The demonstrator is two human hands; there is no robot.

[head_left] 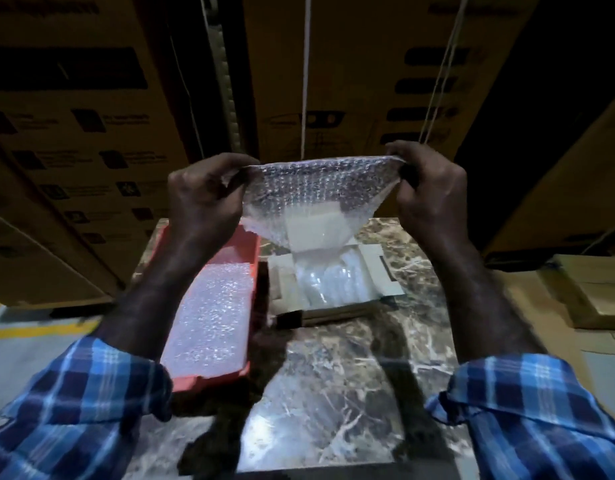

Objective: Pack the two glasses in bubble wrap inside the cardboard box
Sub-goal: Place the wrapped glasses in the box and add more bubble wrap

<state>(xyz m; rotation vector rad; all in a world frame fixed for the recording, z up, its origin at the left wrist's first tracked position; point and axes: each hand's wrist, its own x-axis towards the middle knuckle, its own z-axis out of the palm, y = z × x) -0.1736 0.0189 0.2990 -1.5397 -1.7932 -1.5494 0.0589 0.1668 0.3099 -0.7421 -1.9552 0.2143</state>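
- Nearest, the orange tray (254,251) keeps spare wrap beside the work.
- Just beyond, the cardboard box (375,268) sits open, something clear and glassy inside.
- Above it, left hand (205,199) and right hand (427,192) pinch the bubble wrap sheet (320,188) by its top corners, stretched flat, likely to cover the contents.

Dim room: stacked brown cartons (74,133) rise behind a marble-topped table (333,375).
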